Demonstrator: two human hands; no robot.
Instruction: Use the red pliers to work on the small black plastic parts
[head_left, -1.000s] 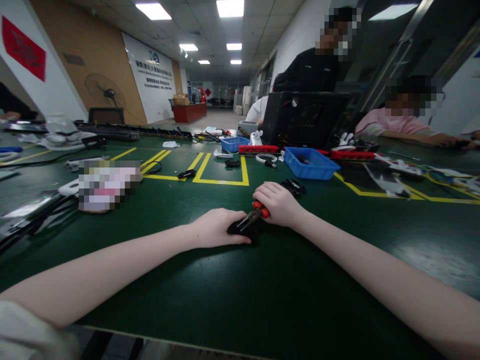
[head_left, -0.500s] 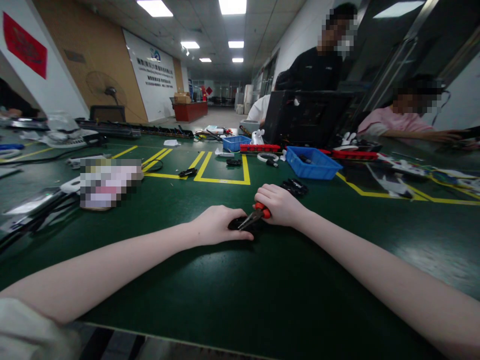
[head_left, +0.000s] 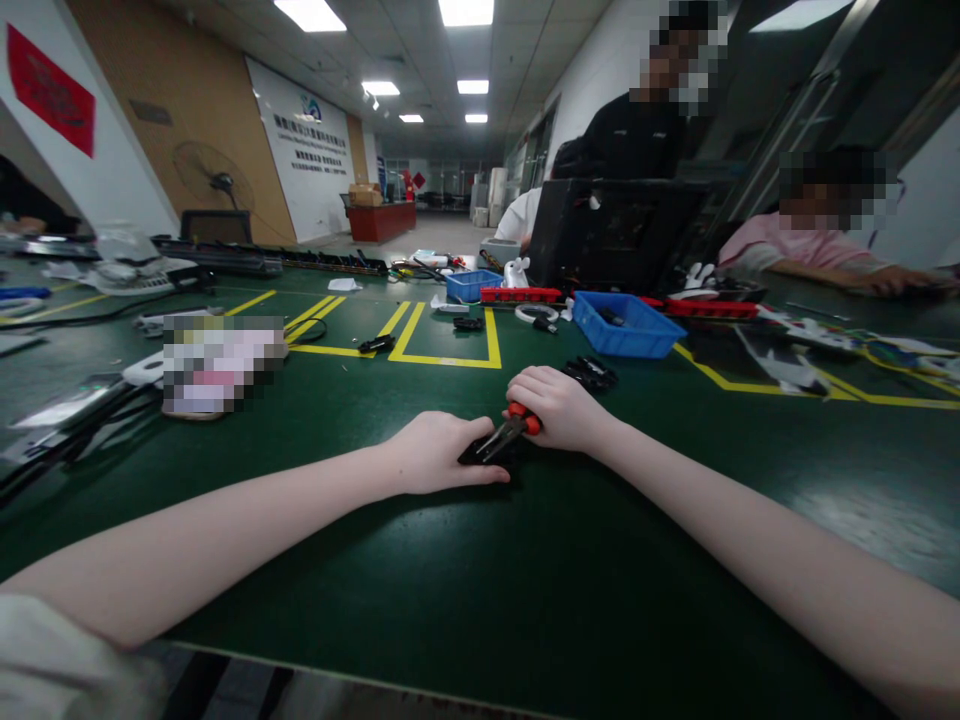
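In my right hand [head_left: 559, 408] I grip a pair of pliers [head_left: 510, 432] with red handles and long metal jaws, which point left and down. The jaws are slightly apart and lie over a small black part [head_left: 475, 454]. My left hand [head_left: 439, 452] holds that black part between thumb and fingers, low over the green table [head_left: 450, 580]. The part's exact kind is too dark to make out. Just beyond my right hand lies a bunch of black cables [head_left: 590, 373].
A blue bin [head_left: 628, 326] stands past the cables, with a smaller blue bin [head_left: 474, 286] farther back. A large black case [head_left: 615, 235] rises behind them. To the left lies a pink phone-like thing [head_left: 217, 375], partly blurred. Two people [head_left: 637, 135] are across the table at right.
The plier jaws have opened a little over the black part, and the part has tilted slightly. Both hands stay in nearly the same place.
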